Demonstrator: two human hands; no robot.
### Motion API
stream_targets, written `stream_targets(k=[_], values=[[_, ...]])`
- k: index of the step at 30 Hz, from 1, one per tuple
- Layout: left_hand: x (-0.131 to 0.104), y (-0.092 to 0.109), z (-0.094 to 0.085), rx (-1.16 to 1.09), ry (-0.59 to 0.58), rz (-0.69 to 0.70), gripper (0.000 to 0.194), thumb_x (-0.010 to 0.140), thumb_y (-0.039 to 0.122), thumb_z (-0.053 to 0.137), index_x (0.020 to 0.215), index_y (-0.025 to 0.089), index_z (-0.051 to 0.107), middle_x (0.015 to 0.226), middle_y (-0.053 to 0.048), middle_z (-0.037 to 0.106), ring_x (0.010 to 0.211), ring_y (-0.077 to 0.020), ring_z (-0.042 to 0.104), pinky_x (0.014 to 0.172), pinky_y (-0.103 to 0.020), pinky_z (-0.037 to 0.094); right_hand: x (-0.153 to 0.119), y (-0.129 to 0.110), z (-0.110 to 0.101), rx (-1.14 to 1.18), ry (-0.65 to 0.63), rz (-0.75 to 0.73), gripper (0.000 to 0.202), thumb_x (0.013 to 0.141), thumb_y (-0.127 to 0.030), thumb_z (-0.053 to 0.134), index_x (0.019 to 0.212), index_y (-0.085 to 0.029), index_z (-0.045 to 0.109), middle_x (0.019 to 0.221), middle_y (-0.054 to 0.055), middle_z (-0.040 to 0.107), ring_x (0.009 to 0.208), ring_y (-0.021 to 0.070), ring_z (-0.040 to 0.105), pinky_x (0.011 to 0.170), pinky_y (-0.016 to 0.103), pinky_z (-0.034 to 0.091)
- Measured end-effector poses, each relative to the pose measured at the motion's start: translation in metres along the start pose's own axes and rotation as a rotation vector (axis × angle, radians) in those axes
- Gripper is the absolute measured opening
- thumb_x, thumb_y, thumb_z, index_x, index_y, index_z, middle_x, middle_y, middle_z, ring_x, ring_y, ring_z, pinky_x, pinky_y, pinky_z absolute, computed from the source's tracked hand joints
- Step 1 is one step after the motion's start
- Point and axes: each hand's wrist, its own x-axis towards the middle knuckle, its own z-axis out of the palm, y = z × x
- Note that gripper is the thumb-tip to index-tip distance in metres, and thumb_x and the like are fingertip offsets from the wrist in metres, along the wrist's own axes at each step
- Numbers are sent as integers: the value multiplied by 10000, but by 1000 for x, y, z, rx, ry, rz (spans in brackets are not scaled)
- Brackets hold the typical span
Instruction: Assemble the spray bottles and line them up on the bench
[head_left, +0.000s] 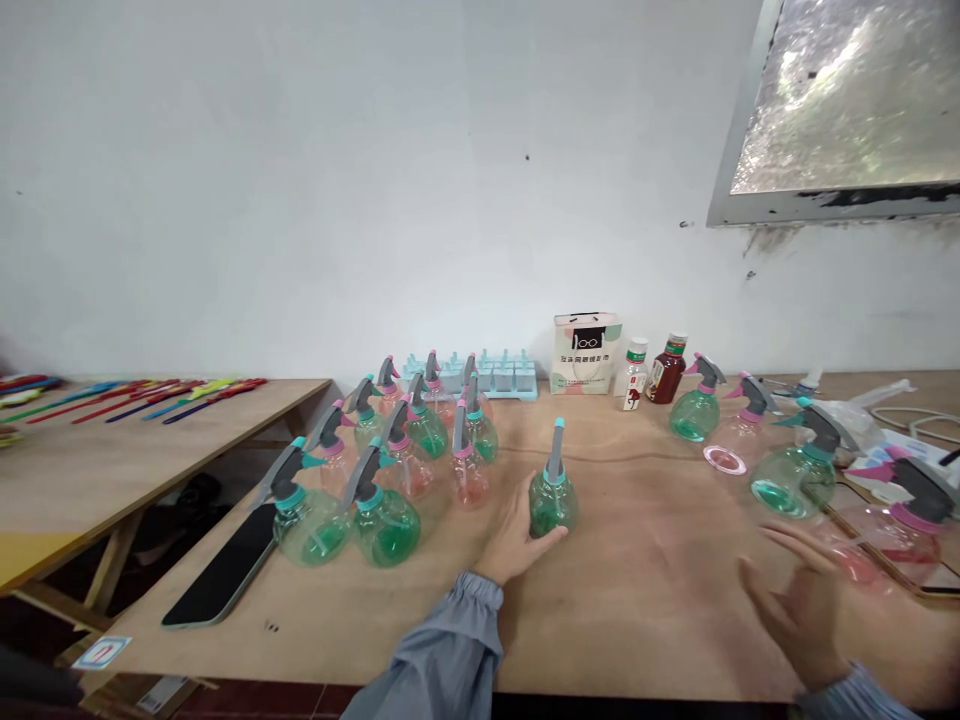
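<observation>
My left hand is wrapped round a green-tinted spray bottle with a grey trigger head and turquoise collar, upright on the table. On the right, my right hand, blurred by motion, has its fingers apart with nothing in them. It is nearest to a pink spray bottle and a green spray bottle. Left of my left hand stands a group of pink and green spray bottles, among them a green one and a pink one. Liquid shows in several of them.
A black-screened phone lies by the left table edge. Along the wall stand light-blue molds, a paper bag, a white-capped bottle and a brown bottle. Another table at left bears colourful strips.
</observation>
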Motion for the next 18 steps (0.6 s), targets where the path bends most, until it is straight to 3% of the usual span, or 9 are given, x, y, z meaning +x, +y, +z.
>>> stream_targets(k=[2, 3, 4, 7, 9, 11, 13, 16, 18], values=[[-1, 1, -1, -34, -27, 24, 851, 830, 420, 688, 1527, 215, 246, 1550, -162, 380, 1442, -324, 362, 1197, -553, 281, 1, -13, 58, 73, -200, -210, 482, 787, -555, 675, 1144, -236, 616, 1093, 153, 661, 1049, 342, 643, 932, 577, 509], [-1, 2, -1, -35, -36, 35, 826, 838, 425, 680, 1522, 226, 262, 1539, -155, 404, 1428, -323, 385, 1185, -551, 301, -1, -22, 84, 85, -319, -249, 553, 820, -520, 670, 1282, -242, 549, 1200, 146, 634, 1111, 321, 624, 975, 553, 498], [-1, 4, -2, -20, -39, 41, 811, 832, 435, 686, 1511, 236, 289, 1519, -149, 436, 1410, -326, 412, 1168, -553, 324, -4, -33, 108, 142, -349, -250, 646, 830, -516, 667, 1373, -233, 462, 1282, 152, 594, 1170, 317, 596, 1001, 546, 489], [-2, 10, -4, 93, -10, 13, 778, 774, 478, 737, 1432, 233, 402, 1424, -151, 535, 1328, -354, 497, 1092, -567, 387, -12, -67, 163, 327, -475, -147, 891, 804, -540, 695, 1501, -237, 228, 1513, 175, 392, 1391, 333, 421, 1114, 573, 392], [-2, 11, -5, 166, 0, -1, 770, 732, 495, 767, 1376, 215, 451, 1367, -154, 573, 1275, -364, 538, 1044, -566, 418, -14, -84, 187, 477, -487, -66, 855, 812, -505, 689, 1482, -241, 228, 1533, 175, 366, 1423, 310, 387, 1145, 545, 363], [-2, 8, -6, 199, 43, 45, 754, 718, 486, 775, 1346, 207, 467, 1320, -148, 597, 1225, -348, 570, 1015, -545, 439, -11, -94, 204, 595, -501, 7, 719, 838, -448, 644, 1435, -240, 300, 1488, 162, 433, 1388, 278, 438, 1139, 504, 377], [-2, 2, -9, 205, 222, 154, 629, 774, 436, 723, 1307, 204, 483, 1240, -130, 620, 1155, -299, 601, 987, -498, 464, -5, -97, 214, 657, -529, 62, 617, 822, -396, 621, 1373, -246, 388, 1421, 139, 516, 1335, 259, 494, 1123, 476, 392], [-1, -5, -19, 218, 766, 312, 341, 880, 311, 587, 1194, 197, 518, 1106, -103, 601, 1049, -226, 607, 923, -413, 492, 9, -97, 219, 728, -588, 151, 496, 767, -379, 614, 1246, -277, 531, 1267, 80, 645, 1224, 253, 577, 1079, 452, 423], [3, -8, -28, 243, 1064, 340, 280, 892, 268, 565, 1157, 194, 513, 1093, -100, 566, 1054, -214, 586, 913, -391, 491, 19, -100, 218, 828, -645, 213, 415, 741, -389, 612, 1142, -286, 611, 1105, 47, 712, 1120, 257, 631, 1048, 448, 441]])
